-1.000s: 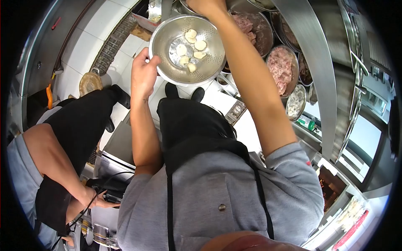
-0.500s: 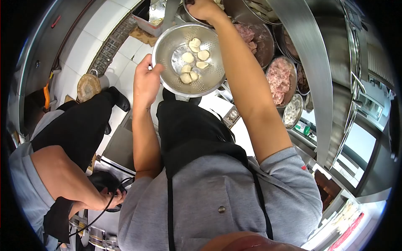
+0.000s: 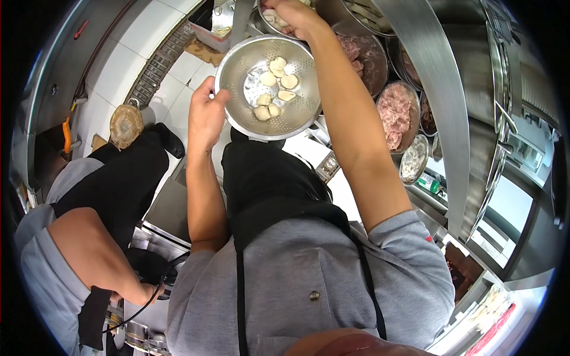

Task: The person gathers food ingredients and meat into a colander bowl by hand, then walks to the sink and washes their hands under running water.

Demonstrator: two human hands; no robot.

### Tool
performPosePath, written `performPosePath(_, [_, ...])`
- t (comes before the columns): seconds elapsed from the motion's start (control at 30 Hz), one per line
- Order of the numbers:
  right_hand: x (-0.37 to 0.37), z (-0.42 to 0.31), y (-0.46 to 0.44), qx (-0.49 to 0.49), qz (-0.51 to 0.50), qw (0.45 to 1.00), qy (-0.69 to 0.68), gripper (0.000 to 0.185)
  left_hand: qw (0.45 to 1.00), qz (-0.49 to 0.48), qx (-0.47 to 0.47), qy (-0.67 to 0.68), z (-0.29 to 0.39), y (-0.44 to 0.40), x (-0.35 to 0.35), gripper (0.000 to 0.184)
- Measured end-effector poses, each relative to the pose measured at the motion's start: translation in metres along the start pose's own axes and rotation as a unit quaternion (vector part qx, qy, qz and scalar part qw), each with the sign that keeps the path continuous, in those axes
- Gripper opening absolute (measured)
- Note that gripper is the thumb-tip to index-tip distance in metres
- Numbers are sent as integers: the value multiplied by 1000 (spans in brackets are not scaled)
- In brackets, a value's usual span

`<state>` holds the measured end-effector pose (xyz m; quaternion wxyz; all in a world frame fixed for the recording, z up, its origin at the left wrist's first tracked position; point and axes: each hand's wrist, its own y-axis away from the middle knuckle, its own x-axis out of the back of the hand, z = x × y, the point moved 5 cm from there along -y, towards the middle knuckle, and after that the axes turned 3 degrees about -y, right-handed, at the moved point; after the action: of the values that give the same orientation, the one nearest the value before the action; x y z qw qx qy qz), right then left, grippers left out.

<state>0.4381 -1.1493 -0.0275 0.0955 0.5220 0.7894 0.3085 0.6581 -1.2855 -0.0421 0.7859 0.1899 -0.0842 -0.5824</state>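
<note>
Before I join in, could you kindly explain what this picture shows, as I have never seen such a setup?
Certainly. There is no machine here: a person works bare-handed, and one camera worn on their head looks forward and down, so their own torso fills the lower middle. The left hand holds a metal colander by its rim, with several pale, rounded pieces lying inside. The right hand reaches into a bowl at the top edge; whether it grasps anything is hard to tell. To the right stand more containers, one with pink, meat-like mince. At lower left, a co-worker's arm shows.
</note>
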Motion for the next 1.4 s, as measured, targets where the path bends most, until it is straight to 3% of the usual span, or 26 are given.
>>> performPosePath(0.1, [3,-6,9,-14,18,1000,-5,31,1000,-8,14,-10,0,1,1,15])
performPosePath(0.17, [4,-1,4,11,48,987,-154,28,1000,-6,17,-1,2,2,-1,15])
performPosePath(0.2, [9,4,-1,12,49,987,-154,28,1000,-6,16,-1,2,3,-1,15])
performPosePath(0.27, [8,7,-10,41,-86,980,-177,22,1000,-2,13,-4,3,3,0,15])
performPosePath(0.3, [8,5,-5,42,-86,979,-178,22,1000,-2,12,-5,3,2,-1,15])
performPosePath(0.37, [6,-6,17,85,-61,980,-168,17,1000,0,13,10,4,3,-2,16])
performPosePath(0.5, [11,-2,20,83,-53,989,-112,20,1000,0,13,-10,3,3,-1,16])
performPosePath(0.6, [13,1,23,152,-66,984,-69,20,1000,-3,15,-6,0,3,0,15])
performPosePath(0.67, [12,-1,57,234,-61,970,-19,28,1000,-3,23,2,3,5,-2,15])
performPosePath(0.8, [-2,2,138,240,-116,963,39,34,1000,-11,16,-3,0,3,-1,15])
performPosePath(0.83, [10,-1,158,289,26,943,165,36,1000,-11,15,3,1,4,-2,17])
performPosePath(0.87, [22,-6,175,326,167,886,285,38,1000,-12,14,8,2,5,-1,18])
performPosePath(0.93, [55,-1,193,245,368,873,207,46,1000,-11,17,14,-2,6,-1,19])
performPosePath(0.97, [72,5,192,252,409,833,273,51,999,-11,21,22,-4,8,-1,20])
performPosePath(1.0, [79,12,179,251,413,833,271,51,1000,-14,19,19,-4,9,-2,20])
performPosePath(1.07, [80,5,171,366,500,633,464,48,999,-10,29,19,-3,12,-2,21])
performPosePath(1.1, [81,5,161,370,462,720,362,44,999,-15,26,14,-4,12,-1,21])
performPosePath(1.2, [65,-11,164,353,428,748,364,28,999,5,31,27,-9,15,5,20])
performPosePath(1.27, [43,-35,176,178,305,871,342,38,999,16,22,28,-7,18,8,20])
performPosePath(1.33, [23,-41,173,210,276,839,420,42,1000,12,16,14,-15,18,14,22])
performPosePath(1.4, [26,-19,138,256,307,857,324,42,999,18,15,-31,-14,23,19,27])
